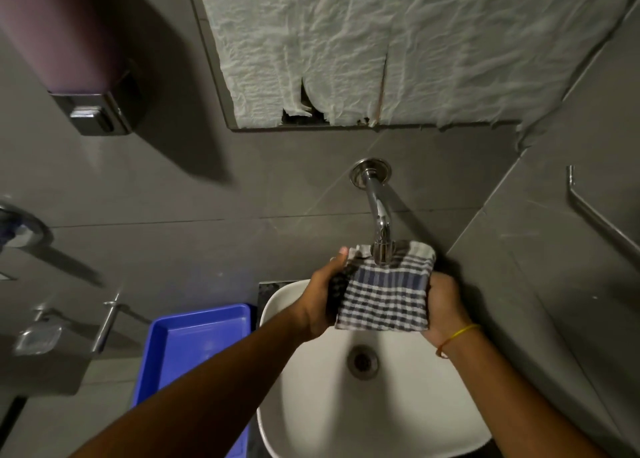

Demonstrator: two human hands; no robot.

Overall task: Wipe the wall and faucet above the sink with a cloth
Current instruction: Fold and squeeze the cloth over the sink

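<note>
A blue-and-white checked cloth (386, 291) is stretched flat between both hands, just under the spout of the chrome faucet (377, 215). My left hand (323, 298) grips the cloth's left edge and my right hand (446, 305), with a yellow band at the wrist, grips its right edge. The faucet tip overlaps the cloth's top edge. The faucet comes out of the grey tiled wall (277, 180). Below the hands lies the white sink (311, 405) with its metal drain.
A blue tray (194, 340) stands left of the sink. A soap dispenser (86, 76) hangs at upper left. Crumpled white paper (415, 42) covers a framed panel above the faucet. A metal bar (602, 218) is on the right wall, and a soap dish (38, 336) at left.
</note>
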